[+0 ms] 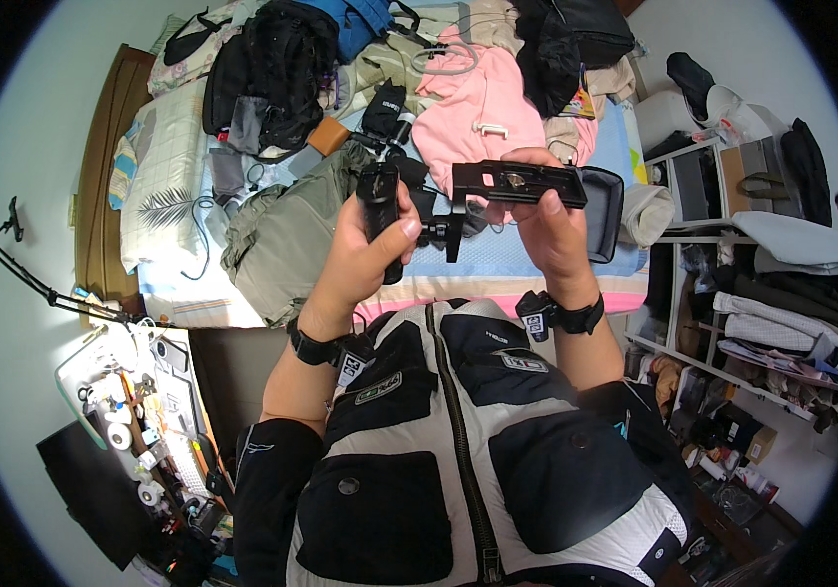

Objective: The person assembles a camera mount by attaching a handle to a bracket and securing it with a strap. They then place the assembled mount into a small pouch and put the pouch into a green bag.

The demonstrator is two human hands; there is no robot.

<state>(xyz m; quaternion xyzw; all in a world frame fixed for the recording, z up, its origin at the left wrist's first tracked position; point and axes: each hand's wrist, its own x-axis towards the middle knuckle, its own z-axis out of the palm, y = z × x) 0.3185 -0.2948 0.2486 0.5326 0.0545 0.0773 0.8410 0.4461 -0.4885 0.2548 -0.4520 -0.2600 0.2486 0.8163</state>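
Note:
My left hand (364,245) is wrapped round the upright black grip (378,210) of a camera bracket, thumb across its side. A knobbed joint (435,232) links this grip to the bracket's slotted black plate (517,180), which lies level to the right. My right hand (553,235) pinches that plate near its right end, with the thumb in front and fingers behind. The bracket is held up in front of my chest, over the near edge of the bed. Just behind my right hand lies an open dark grey case (603,217).
Crumpled olive clothing (282,235), a black backpack (287,73) and a pink garment (482,93) lie on the bed (169,284). A cluttered desk (159,411) with a black monitor (91,494) stands at left. Shelves (678,274) of folded clothes stand at right.

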